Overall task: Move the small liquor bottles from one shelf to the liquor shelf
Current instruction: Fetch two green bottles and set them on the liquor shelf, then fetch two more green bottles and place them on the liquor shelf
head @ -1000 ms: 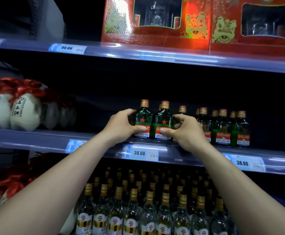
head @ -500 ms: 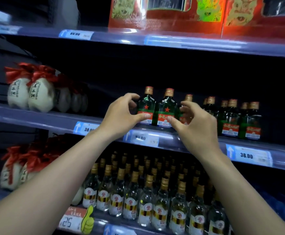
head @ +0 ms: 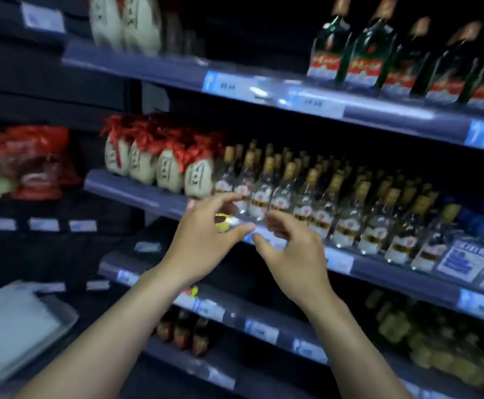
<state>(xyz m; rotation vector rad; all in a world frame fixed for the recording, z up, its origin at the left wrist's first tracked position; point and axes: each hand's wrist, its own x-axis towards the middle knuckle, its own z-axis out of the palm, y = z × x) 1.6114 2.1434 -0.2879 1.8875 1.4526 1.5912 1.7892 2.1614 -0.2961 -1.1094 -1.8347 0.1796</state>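
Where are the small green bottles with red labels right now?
In the head view, the small green bottles with red labels stand at upper right on the top visible shelf, above the row of clear gold-capped bottles.

Left hand (head: 203, 240) and right hand (head: 292, 257) reach forward, empty, fingers (head: 223, 198) spread.

green bottles (head: 368, 50) red labels | clear bottles (head: 347, 223) gold caps
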